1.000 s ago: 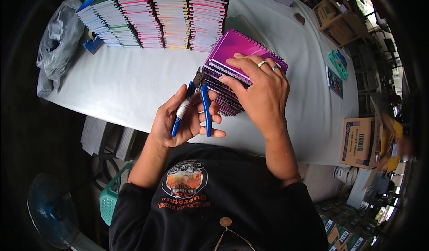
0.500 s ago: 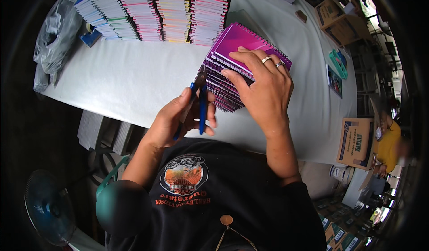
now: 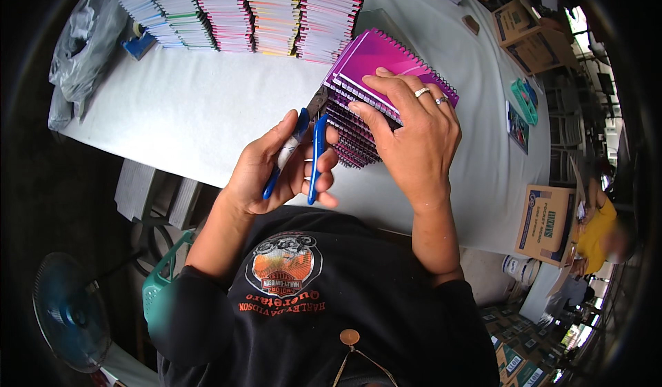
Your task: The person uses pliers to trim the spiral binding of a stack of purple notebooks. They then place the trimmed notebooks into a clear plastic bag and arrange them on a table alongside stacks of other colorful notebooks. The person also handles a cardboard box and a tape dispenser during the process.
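Observation:
Pliers with blue handles point(image 3: 318, 154) sit in my left hand point(image 3: 254, 170), their handles spread apart between thumb and fingers. Whitish wrapping shows on one handle. The dark jaws meet the near left corner of a stack of purple spiral notebooks point(image 3: 379, 51); whether they grip a wire end is too small to tell. Over the top notebook, my right hand point(image 3: 417, 135) is curved, its fingertips on the cover and its thumb by the near binding. It wears rings. Black coils show along the stack's near side and the top notebook's far edge.
Tall stacks of colored notebooks point(image 3: 276, 18) stand at the back of the white-covered table point(image 3: 193, 115). A grey plastic bag point(image 3: 86, 53) and a blue tape dispenser point(image 3: 140, 44) lie left. At right are a green basket point(image 3: 524, 101), cardboard boxes point(image 3: 545, 221) and a person in yellow point(image 3: 598, 239).
The pliers have tilted slightly, showing more of the wrapped handle, and their handles look a little farther apart. My right hand keeps its place on the notebooks. The whole view has shifted slightly.

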Available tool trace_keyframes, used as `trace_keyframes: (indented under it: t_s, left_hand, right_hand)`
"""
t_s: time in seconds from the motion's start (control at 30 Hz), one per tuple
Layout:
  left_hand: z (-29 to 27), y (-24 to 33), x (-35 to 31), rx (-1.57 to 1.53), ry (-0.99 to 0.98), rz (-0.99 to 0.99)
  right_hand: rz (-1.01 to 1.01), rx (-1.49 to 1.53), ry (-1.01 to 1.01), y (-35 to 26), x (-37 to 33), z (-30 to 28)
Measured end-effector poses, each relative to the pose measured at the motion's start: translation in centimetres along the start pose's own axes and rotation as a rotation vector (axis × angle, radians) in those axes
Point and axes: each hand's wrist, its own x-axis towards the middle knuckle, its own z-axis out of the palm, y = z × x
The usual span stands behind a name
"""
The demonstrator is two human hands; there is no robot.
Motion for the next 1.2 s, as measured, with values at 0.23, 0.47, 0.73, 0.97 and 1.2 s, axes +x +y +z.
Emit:
trace_keyframes:
  t_s: [0.23, 0.47, 0.73, 0.97, 1.2]
  left_hand:
    - [1.0, -1.2, 0.0, 1.154, 0.437, 0.27]
    - [-0.7, -0.1, -0.7, -0.181, -0.199, -0.032]
    - [0.8, -1.0, -0.7, 1.31, 0.483, 0.226]
    - [-1.1, 0.1, -0.6, -0.09, -0.083, -0.085]
    - [-0.3, -2.1, -0.1, 1.394, 0.544, 0.278]
  right_hand:
    - [0.009, -0.026, -0.086, -0.4, 0.1, -0.5]
    - [0.003, -0.029, -0.053, -0.4, -0.1, -0.3]
    - [0.036, -0.075, -0.095, -0.9, -0.4, -0.6]
    - [0.022, -0.092, -0.085, -0.9, -0.5, -0.4]
    - [-0.007, -0.111, -0.096, -0.9, -0.6, -0.4]
